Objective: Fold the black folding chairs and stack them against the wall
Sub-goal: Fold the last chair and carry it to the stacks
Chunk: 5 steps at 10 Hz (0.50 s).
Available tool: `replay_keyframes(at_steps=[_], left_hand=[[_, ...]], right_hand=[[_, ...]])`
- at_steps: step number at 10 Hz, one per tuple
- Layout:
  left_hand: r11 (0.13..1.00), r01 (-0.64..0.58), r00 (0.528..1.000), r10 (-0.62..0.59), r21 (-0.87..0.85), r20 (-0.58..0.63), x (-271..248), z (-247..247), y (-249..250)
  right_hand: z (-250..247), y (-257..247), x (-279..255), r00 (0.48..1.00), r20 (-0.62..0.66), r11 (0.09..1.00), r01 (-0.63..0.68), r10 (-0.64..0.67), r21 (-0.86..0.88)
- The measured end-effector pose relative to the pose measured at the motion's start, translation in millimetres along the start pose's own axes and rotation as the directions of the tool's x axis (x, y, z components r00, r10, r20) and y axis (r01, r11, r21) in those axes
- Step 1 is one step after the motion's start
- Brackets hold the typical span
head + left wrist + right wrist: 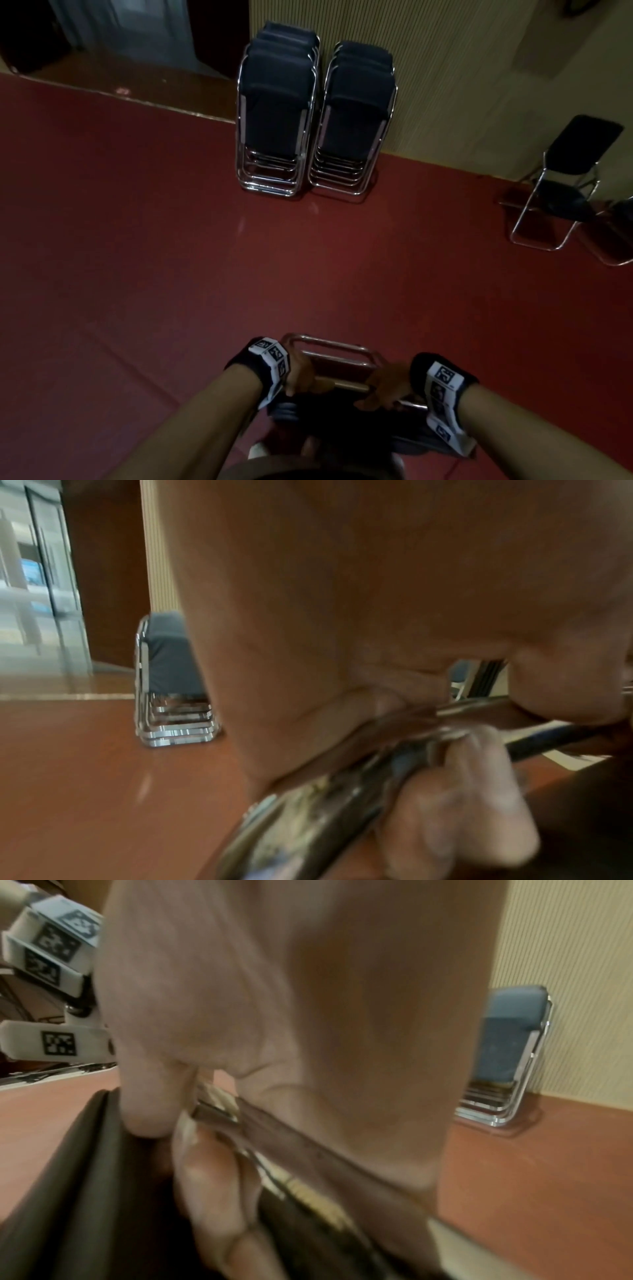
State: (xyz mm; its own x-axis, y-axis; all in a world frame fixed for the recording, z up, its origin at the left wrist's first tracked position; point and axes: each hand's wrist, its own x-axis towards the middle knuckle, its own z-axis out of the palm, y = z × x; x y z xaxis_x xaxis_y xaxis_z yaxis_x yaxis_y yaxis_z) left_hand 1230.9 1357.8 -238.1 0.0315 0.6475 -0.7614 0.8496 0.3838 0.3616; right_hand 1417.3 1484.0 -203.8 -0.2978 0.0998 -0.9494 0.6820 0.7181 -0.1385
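I carry a folded black chair (337,407) flat in front of me, its chrome legs (334,349) pointing ahead. My left hand (301,375) grips the chrome frame tube (342,799) on the left side. My right hand (387,387) grips the frame tube (308,1153) on the right, thumb on the black seat (78,1191). Two stacks of folded black chairs lean on the ribbed wall ahead: a left stack (277,113) and a right stack (356,120). The left stack (171,680) and the right stack (510,1056) also show in the wrist views.
An unfolded black chair (565,181) stands at the right by the wall, with part of another chair (620,233) at the frame edge. Red floor (171,240) stretches between me and the stacks. A dark doorway (120,34) lies beyond a floor strip at the back left.
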Motion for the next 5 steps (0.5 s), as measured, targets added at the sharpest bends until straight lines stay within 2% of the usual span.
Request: replay_keyframes(at_steps=[1,2,3,4,5], left_hand=[[0.999,0.010,0.999,-0.012,0.044,0.041,12.8,-59.4,-19.4],[0.996,-0.004,0.987,-0.011,0.090,0.162,31.0,-113.0,-25.9],[0.998,0.036,0.973,-0.047,0.053,0.226,66.8,-157.6,-35.7],[0.995,0.095,0.968,-0.088,-0.019,0.235,106.4,-199.4,-47.4],[0.984,0.149,0.957,-0.120,-0.094,0.264,153.8,-258.2,-53.1]], right_hand=[[-60.1,-5.2,-2.7,1.000,-0.016,0.996,-0.020,0.022,0.088],[-111.8,2.1,20.4,1.000,-0.002,0.999,-0.024,0.024,0.037],[-158.2,16.3,63.7,1.000,0.028,0.999,0.007,-0.008,0.036],[-209.3,33.0,99.6,0.999,0.022,1.000,0.024,-0.023,-0.017],[-272.6,60.0,124.7,0.999,0.031,1.000,0.019,-0.020,0.020]])
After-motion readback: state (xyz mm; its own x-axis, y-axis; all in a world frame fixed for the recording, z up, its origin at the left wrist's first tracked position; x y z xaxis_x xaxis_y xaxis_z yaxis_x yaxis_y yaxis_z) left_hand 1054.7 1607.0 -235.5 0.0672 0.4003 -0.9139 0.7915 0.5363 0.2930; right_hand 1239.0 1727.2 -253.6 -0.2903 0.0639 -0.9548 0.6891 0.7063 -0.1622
